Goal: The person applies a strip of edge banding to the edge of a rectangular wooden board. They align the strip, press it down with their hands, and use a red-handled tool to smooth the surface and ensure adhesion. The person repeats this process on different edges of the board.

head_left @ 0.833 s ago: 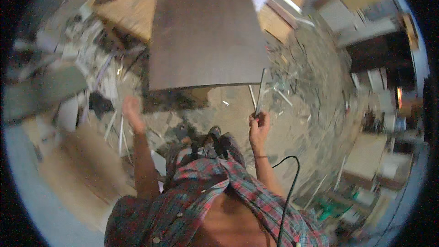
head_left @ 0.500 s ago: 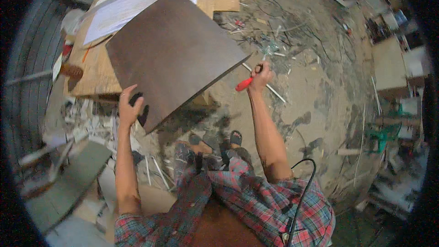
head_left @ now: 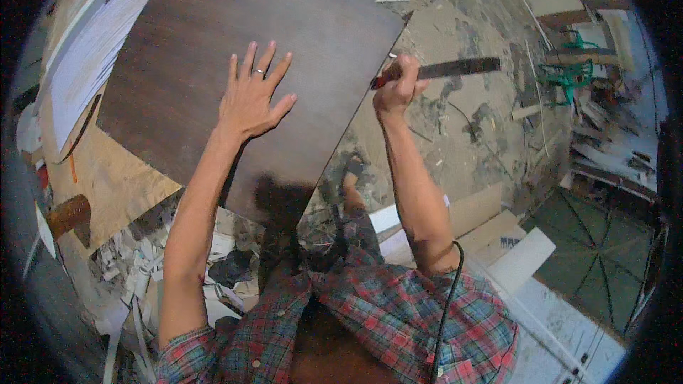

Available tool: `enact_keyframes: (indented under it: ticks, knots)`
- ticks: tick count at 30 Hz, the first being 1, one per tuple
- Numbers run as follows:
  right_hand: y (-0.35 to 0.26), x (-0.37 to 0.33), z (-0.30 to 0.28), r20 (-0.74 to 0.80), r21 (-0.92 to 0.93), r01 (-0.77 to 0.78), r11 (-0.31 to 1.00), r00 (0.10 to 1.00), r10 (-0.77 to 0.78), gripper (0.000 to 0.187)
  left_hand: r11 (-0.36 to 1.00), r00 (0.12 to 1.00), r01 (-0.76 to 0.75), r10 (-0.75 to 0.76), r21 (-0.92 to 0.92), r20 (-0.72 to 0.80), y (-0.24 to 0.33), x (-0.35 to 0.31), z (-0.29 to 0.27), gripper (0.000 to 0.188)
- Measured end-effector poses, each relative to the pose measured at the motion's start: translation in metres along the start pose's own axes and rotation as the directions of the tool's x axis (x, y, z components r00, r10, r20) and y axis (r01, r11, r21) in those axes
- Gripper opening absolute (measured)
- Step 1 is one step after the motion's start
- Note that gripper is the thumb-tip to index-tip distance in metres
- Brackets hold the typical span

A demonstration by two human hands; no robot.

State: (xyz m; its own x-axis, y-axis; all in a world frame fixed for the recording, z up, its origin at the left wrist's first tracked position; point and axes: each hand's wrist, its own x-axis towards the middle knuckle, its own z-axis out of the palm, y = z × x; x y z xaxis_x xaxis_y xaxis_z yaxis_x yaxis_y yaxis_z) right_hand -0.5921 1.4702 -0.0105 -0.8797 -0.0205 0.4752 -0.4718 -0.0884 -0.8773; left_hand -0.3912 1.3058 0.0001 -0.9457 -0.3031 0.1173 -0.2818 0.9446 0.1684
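A dark brown wooden panel (head_left: 313, 35) lies tilted across the plywood table, one corner pointing toward me. My left hand (head_left: 250, 107) rests flat on its face, fingers spread, a ring on one of them. Just off the panel's right edge, my right hand (head_left: 398, 91) is closed around the red handle of a flat file (head_left: 462, 68). The file's long dark blade points right, away from the panel. Most of the handle is hidden in the fist, and I cannot tell whether it touches the panel's edge.
Under the panel, the plywood table (head_left: 135, 178) shows at the left, with a white sheet (head_left: 82, 92) and a brown cylindrical object (head_left: 70, 215) on it. Offcuts (head_left: 153, 249) litter the floor near my left arm. Green plastic chairs (head_left: 569, 75) and stacked boards stand at the right.
My left hand has gone from the panel's near left edge to flat on its face. The file's blade now points right. The view has shifted, bringing the panel closer.
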Motion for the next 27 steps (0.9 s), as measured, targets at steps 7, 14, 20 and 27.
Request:
enact_keyframes:
  ticks: [7, 14, 20, 27]
  knots:
    - [-0.065, -0.068, -0.013, 0.146, 0.245, -0.316, 0.917, 0.947, 0.288, 0.037, 0.999, 0.999, -0.037, 0.038, 0.026, -0.008, -0.01, -0.001, 0.008, 0.07]
    - [-0.099, -0.16, -0.04, 0.247, 0.205, -0.396, 0.895, 0.906, 0.344, 0.037, 0.998, 0.999, -0.029, 0.031, 0.055, -0.042, -0.014, -0.003, 0.012, 0.07]
    - [-0.134, -0.213, -0.056, 0.31, 0.125, -0.33, 0.936, 0.909, 0.279, 0.036, 0.994, 0.995, -0.021, 0.031, 0.103, -0.1, -0.011, -0.002, 0.024, 0.069]
    - [-0.165, -0.275, -0.069, 0.333, 0.115, -0.198, 0.973, 0.931, 0.15, 0.041, 0.986, 0.985, -0.032, 0.058, 0.162, -0.162, -0.009, 0.0, 0.029, 0.067]
